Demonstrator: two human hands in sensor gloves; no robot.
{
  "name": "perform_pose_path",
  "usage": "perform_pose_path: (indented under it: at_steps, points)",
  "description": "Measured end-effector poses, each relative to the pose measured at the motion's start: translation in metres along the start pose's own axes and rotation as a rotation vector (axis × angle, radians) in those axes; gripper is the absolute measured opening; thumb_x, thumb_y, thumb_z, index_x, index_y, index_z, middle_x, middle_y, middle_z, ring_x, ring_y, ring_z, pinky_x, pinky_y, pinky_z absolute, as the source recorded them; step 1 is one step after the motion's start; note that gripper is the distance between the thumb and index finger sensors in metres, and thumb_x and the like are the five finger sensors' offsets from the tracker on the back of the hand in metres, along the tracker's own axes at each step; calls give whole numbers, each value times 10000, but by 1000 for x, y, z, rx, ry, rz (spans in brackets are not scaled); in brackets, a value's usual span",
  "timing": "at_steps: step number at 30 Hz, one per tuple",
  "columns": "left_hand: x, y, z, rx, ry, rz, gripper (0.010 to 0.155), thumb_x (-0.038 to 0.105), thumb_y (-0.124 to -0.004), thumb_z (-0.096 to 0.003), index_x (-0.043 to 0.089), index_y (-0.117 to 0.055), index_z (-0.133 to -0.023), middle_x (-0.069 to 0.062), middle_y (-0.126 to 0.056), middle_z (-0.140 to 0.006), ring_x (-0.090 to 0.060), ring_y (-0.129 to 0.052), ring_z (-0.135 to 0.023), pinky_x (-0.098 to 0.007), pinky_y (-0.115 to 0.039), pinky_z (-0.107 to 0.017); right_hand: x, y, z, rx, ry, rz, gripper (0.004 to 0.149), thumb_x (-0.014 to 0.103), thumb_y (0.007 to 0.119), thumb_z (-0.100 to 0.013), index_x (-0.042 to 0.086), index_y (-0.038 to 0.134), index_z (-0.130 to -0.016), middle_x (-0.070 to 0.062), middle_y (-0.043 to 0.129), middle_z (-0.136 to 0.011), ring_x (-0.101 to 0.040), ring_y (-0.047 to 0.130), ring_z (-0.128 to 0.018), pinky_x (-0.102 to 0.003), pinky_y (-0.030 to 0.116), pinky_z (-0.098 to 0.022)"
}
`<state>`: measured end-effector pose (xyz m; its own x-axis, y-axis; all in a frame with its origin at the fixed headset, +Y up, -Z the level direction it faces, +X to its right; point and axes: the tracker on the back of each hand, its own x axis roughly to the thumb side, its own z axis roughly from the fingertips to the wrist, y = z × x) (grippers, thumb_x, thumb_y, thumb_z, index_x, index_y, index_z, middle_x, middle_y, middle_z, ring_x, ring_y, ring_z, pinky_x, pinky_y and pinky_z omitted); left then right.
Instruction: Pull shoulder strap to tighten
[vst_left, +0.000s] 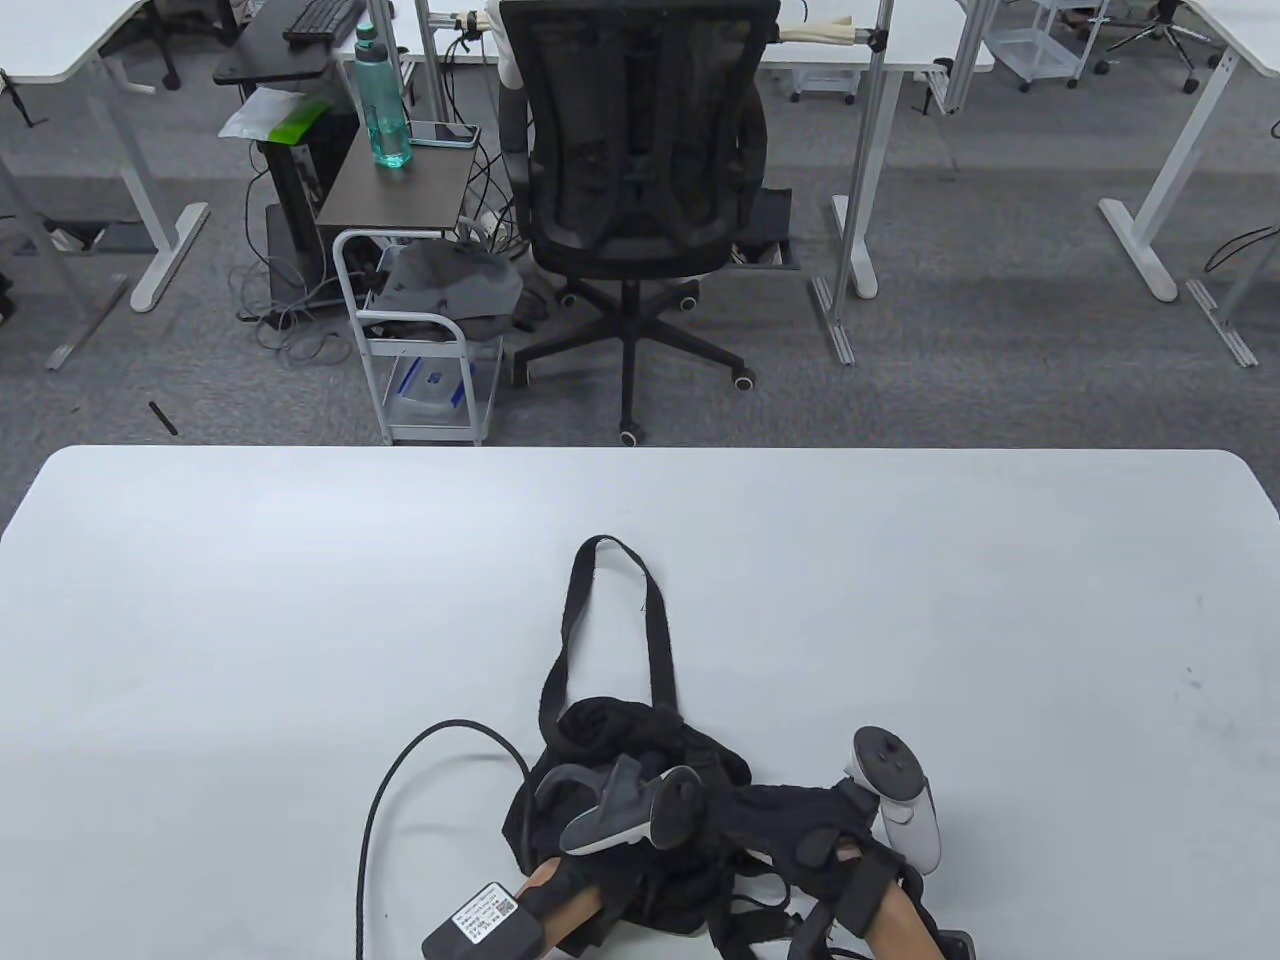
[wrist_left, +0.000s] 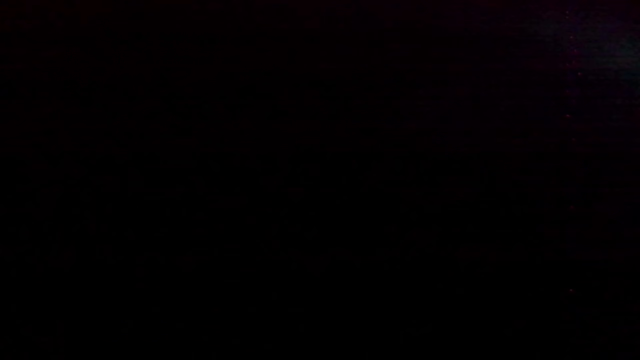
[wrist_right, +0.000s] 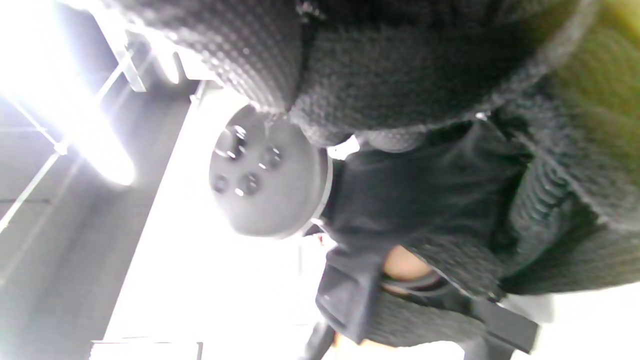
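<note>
Surface: I see one wide white table with rounded far corners (vst_left: 250, 620), matte top, filling the lower half of the table view.
Bag: crumpled black fabric bag (vst_left: 640, 740) lies on the table near the front edge, about centre.
Strap: long black webbing shoulder strap (vst_left: 655, 625) runs from the bag toward the far edge in a narrow loop, flat on the top.
Cable: thin black cable (vst_left: 375, 810) arcs over the table left of the bag.
Marks: a few faint dark specks (vst_left: 1190, 680) on the right side.
Left wrist view: black, I can tell nothing from it.
</note>
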<state>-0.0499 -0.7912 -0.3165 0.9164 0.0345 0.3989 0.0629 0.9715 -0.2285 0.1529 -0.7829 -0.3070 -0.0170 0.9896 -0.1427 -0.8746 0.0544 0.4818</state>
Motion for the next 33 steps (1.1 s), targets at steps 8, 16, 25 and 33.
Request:
perform_pose_path:
  at_steps: [8, 16, 25, 33]
  points:
    - [9, -1, 4, -1, 3, -77, 903, 759, -604, -336, 310, -381, -1087, -3, -612, -977, -205, -746, -748, -321, -731, -533, 9, -20, 7, -149, -85, -157, 441, 358, 753, -462, 43, 892, -738, -181, 999, -675, -398, 980, -623, -592, 738, -529]
    - [9, -1, 3, -19, 15, -92, 910, 767, -593, -343, 319, -322, -1086, 4, -572, -988, -201, -721, -764, -317, -720, -545, 22, -30, 13, -104, -199, -227, 503, 352, 806, -452, 19, 851, -826, -270, 965, -686, -324, 1044, -481, -538, 812, -477]
    - [8, 1, -1, -20, 43, -72, 902, 767, -601, -341, 327, -332, -1081, 8, -583, -982, -199, -730, -753, -314, -727, -533, 33, -38, 24, -104, -245, -259, 641, 489, 806, -460, -46, 880, -806, -306, 1012, -595, -246, 1100, -297, -459, 900, -367]
    - [6, 1, -3, -24, 53, -64, 901, 769, -600, -340, 334, -324, -1080, 16, -579, -979, -192, -728, -750, -307, -725, -530, 47, -45, 36, -64, -360, -251, 679, 529, 804, -458, -13, 850, -865, -323, 938, -738, -393, 1039, -566, -611, 716, -550]
